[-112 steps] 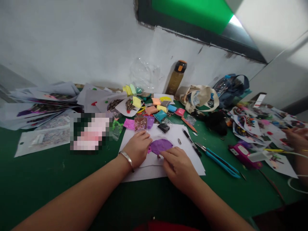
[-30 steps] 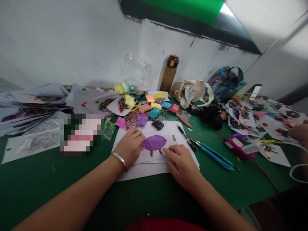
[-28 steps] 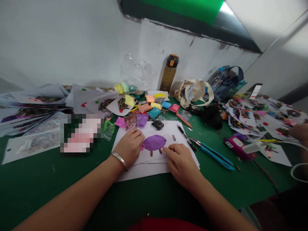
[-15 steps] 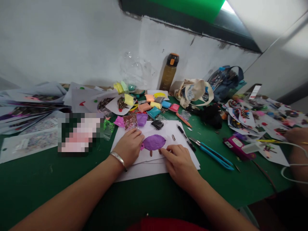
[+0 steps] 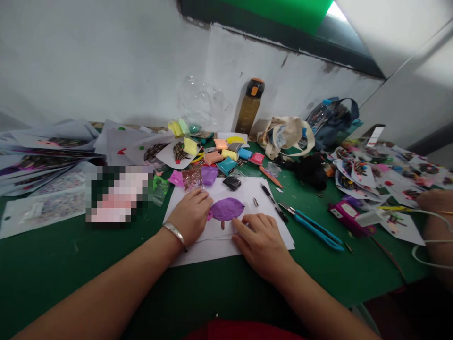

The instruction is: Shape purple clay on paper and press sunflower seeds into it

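Note:
A flat purple clay oval (image 5: 227, 209) lies on white paper (image 5: 191, 257), with a small pink clay piece (image 5: 210, 215) at its left end and a brown clay leg (image 5: 222, 225) below. My left hand (image 5: 194, 212) rests on the paper beside the pink piece, its fingers lying flat. My right hand (image 5: 260, 238) has its index finger stretched to the oval's lower right edge, thumb apart below. That fingertip hides the spot where a second brown leg lies. Neither hand holds anything up.
Behind the paper lie several coloured clay packets (image 5: 226, 165). To the right are a black pen (image 5: 274, 203), a blue-handled tool (image 5: 314, 228) and a magenta box (image 5: 348, 217). A bottle (image 5: 249, 108) stands by the wall. Stacked pictures (image 5: 53, 146) lie left; another person's arm (image 5: 439, 222) is far right.
My right hand has shifted slightly left, so its index finger now covers the right brown leg. My left hand has stayed in place.

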